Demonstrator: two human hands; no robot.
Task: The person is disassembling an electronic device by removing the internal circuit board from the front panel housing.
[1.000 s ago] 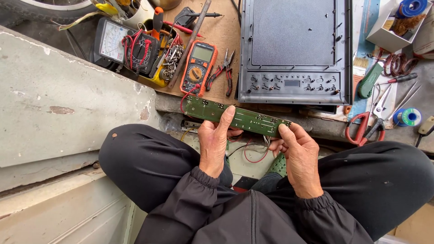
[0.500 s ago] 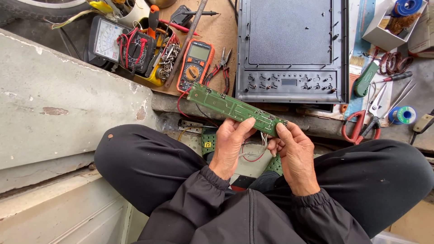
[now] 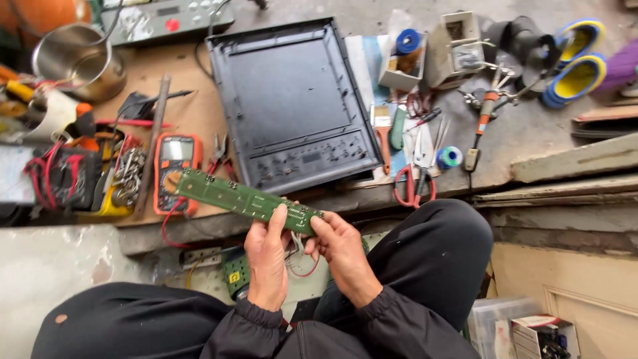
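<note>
A: Well, where is the long green circuit board [image 3: 244, 199] held now?

B: It is held above the lap, at about 12 o'clock from the two hands. The left hand [image 3: 267, 260] is clenched on its near end, with the thumb laid on top. The right hand [image 3: 343, 247] is closed on the same end from the 3 o'clock side. The far end of the board is pointed to 10 o'clock, over the orange multimeter [image 3: 174, 166].

A: How is such a board expected to handle?

B: It is judged to be light, stiff and thin, but fragile. It should be taken by the edges, because small parts and solder points are carried on its faces. Thin wires [image 3: 300, 259] are seen hanging below it, so it should not be pulled hard.

A: What is placed around it?

B: At 12 o'clock a black appliance housing [image 3: 292, 106] is laid on the surface. At 2 o'clock red-handled scissors [image 3: 413, 181] and a paint brush [image 3: 383, 136] are found. At 10 o'clock a steel pot [image 3: 76, 60] is seen. Tangled test leads [image 3: 60, 173] are lying at 9 o'clock, and these could catch the board's far end.
</note>
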